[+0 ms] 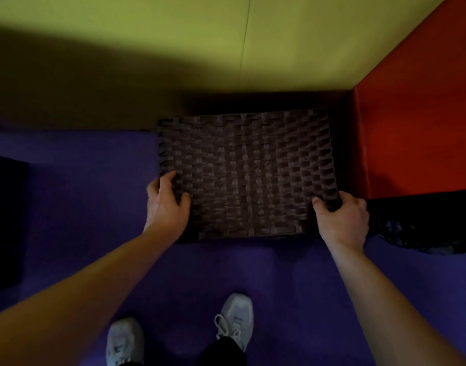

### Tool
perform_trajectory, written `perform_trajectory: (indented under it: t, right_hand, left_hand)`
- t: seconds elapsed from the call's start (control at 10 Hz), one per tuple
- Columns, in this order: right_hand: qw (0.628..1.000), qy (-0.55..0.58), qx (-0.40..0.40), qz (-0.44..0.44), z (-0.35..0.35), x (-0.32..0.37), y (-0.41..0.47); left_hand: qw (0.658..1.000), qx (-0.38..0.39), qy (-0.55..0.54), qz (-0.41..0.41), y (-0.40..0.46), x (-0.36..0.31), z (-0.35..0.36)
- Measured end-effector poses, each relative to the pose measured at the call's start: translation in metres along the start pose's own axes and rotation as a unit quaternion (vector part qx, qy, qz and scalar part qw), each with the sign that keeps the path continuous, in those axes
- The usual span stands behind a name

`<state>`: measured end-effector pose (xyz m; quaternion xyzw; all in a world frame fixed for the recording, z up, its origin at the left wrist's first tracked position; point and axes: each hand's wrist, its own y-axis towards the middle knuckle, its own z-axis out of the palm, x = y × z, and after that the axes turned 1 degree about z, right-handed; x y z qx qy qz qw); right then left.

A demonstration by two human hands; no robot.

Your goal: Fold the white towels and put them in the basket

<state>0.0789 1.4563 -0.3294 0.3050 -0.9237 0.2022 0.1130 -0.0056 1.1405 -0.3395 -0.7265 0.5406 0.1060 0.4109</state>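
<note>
I am gripping the dark brown woven wicker basket (246, 175) at its two near corners, my left hand (166, 204) and my right hand (342, 220) each with fingers clamped around an edge, thumbs on the weave facing me. It is sitting on the purple carpet (94, 207) against the yellow-green wall (173, 48), the red block (416, 122) just to its right. No white towels are in view, so I am judging that an even, level grip on both sides matters most.

A purple carpet (89, 207) is covering the floor. A green wall (147, 48) is meeting a red panel (416, 122). Two grey shoes (235, 319) are standing below.
</note>
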Motion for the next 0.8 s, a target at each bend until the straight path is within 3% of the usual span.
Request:
perform_trajectory:
  t: [0.6,0.7,0.8]
  right_hand:
    - [0.999,0.025,0.031,0.018,-0.001,-0.013,-0.007]
    - [0.999,0.039,0.019,-0.017,-0.011,-0.007,-0.009]
    - [0.992,0.051,0.025,-0.113,-0.031,0.018,-0.022]
  left_hand:
    - [0.998,0.034,0.047,0.007,-0.006,0.0,0.002]
    - [0.996,0.019,0.078,0.043,-0.015,-0.013,-0.006]
    - [0.982,0.002,0.132,0.135,-0.027,-0.037,-0.025]
